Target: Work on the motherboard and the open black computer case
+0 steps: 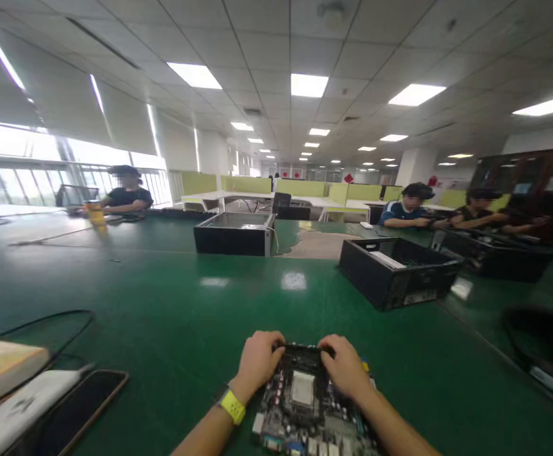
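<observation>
A computer motherboard [324, 427] lies on the green table at the bottom middle of the head view, its port side toward me. Near its centre is a pale square processor socket area [303, 387] inside a dark frame. My left hand [260, 358] has its fingers closed at the board's far left corner, a yellow-green band on that wrist. On the far right part of the same edge, my right hand [345, 362] pinches the board with thumb and curled fingers. The fingertips of both hands are partly hidden behind the edge.
To the left lie a phone [79, 411], a white box-like item [24, 405], a thick book-like block [5, 370] and a black cable [74, 312]. Open computer cases [231, 242] [390, 278] stand farther off. Several people sit around the table, one at left [127, 193].
</observation>
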### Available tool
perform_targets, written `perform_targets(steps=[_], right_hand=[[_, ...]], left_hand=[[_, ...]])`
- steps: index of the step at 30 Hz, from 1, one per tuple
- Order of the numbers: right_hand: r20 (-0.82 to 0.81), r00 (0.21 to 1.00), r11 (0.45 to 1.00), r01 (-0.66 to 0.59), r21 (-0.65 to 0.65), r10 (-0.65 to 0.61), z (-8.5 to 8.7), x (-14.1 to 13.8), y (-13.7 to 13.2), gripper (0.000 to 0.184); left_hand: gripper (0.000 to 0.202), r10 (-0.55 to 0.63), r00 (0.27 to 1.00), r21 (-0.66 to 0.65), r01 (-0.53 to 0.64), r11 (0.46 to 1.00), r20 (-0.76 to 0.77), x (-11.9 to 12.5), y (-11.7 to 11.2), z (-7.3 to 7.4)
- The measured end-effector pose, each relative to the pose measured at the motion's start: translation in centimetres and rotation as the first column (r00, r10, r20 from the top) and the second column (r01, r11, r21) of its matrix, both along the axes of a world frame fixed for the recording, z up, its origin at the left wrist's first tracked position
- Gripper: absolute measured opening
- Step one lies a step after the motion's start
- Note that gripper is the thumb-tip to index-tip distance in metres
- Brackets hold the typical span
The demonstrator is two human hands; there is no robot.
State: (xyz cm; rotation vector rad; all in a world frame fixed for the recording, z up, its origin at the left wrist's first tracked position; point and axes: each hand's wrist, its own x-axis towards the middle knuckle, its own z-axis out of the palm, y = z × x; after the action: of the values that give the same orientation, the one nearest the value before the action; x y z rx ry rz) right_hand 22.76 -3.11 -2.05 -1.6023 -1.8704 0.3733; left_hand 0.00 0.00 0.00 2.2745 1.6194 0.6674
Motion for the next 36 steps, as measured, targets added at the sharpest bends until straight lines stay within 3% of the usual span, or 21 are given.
perform_targets(steps=[17, 22, 24, 26, 29, 32, 36], right_hand=[[-0.049, 0.998, 0.999, 0.026, 0.024, -0.025, -0.1, 0.0, 0.3, 0.024], [-0.168, 0.985, 0.996, 0.060, 0.066, -0.049, 0.3, 0.1, 0.5, 0.031], [-0.247, 0.966, 0.990, 0.099, 0.105, -0.071, 0.6, 0.4, 0.8, 0.036], [-0.310, 0.947, 0.983, 0.126, 0.135, -0.079, 0.9, 0.8, 1.2, 0.039], [-0.379, 0.921, 0.977, 0.152, 0.150, -0.086, 1.2, 1.7, 1.8, 0.040], [-0.447, 0.888, 0.974, 0.185, 0.134, -0.108, 1.4, 2.6, 2.2, 0.042], [-0.522, 0.844, 0.969, 0.216, 0.118, -0.125, 1.9, 3.5, 2.5, 0.044]], left_hand=[[0.024, -0.009, 1.000, -0.026, 0.009, 1.000, -0.002, 0.0, 0.3, 0.8], [0.047, 0.009, 1.000, 0.048, -0.009, 0.999, -0.012, 0.8, -1.4, 2.9], [0.050, -0.080, 0.996, 0.110, 0.082, 0.990, -0.025, 2.2, -3.4, 3.9], [0.046, -0.325, 0.944, 0.094, 0.329, 0.940, -0.058, 4.2, -5.7, 4.1], [0.038, -0.593, 0.800, -0.044, 0.592, 0.805, -0.095, 7.6, -8.4, 2.6], [0.034, -0.641, 0.754, -0.069, 0.638, 0.767, -0.147, 10.0, -9.4, 0.2], [0.043, -0.666, 0.723, -0.002, 0.677, 0.736, -0.183, 11.1, -8.9, -2.0]])
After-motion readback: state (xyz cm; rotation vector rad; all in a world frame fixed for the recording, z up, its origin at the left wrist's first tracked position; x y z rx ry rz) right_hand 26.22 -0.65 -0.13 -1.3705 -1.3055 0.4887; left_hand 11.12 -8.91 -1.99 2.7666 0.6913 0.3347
